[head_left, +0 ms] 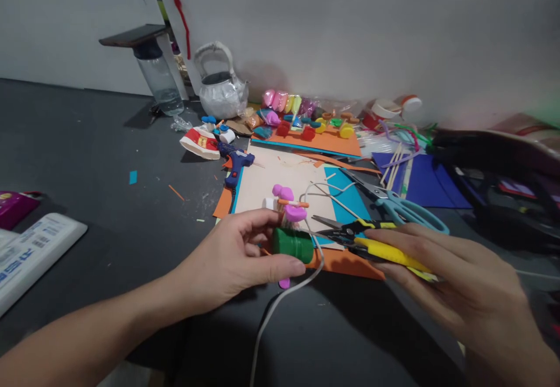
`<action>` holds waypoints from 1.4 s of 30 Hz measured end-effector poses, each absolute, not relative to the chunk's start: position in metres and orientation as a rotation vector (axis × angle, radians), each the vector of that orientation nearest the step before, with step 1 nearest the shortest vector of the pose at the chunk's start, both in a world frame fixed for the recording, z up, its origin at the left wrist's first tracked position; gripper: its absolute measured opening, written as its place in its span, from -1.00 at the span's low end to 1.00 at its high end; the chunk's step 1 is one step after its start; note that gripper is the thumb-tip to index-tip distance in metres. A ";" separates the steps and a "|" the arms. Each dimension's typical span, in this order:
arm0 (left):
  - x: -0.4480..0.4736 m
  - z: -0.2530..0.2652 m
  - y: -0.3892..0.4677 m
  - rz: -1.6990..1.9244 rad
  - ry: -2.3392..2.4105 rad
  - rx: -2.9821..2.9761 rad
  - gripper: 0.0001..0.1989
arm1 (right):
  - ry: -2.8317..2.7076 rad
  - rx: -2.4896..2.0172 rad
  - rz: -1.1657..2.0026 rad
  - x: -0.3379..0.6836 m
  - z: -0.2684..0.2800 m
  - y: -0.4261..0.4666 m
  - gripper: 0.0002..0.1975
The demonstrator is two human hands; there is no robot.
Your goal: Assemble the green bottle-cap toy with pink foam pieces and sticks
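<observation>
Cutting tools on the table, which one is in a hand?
The yellow-handled pliers, gripped by the right hand; the light blue-handled scissors lie untouched on the coloured paper behind.

Two bare forearms, no sleeves, left hand (236,256), right hand (459,285) unadorned

Left hand (236,259) in a pinching grip, right hand (459,285) fingers extended, closed in grip.
</observation>
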State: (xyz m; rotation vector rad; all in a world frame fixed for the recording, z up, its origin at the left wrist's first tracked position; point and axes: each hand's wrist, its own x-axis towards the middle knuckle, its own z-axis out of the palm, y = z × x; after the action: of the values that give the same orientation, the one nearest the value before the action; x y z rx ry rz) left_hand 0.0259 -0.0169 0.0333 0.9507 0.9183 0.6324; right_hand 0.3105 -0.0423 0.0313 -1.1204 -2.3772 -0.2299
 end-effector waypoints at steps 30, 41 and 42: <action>0.028 0.031 -0.018 0.616 0.853 0.975 -0.60 | -2.402 -1.170 -0.451 0.311 0.029 -0.039 -0.79; 0.029 0.032 -0.015 0.643 0.787 0.828 -0.53 | -2.360 -1.187 -0.649 0.313 0.021 -0.044 -0.72; 0.029 0.031 -0.014 0.645 0.785 0.821 -0.53 | -2.363 -1.185 -0.635 0.313 0.021 -0.044 -0.72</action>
State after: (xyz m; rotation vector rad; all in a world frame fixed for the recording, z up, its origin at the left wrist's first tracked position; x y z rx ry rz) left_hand 0.0292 -0.0142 0.0311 0.8209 0.7853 0.6452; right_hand 0.3133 -0.0437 0.0210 -1.1847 -2.3630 -0.6346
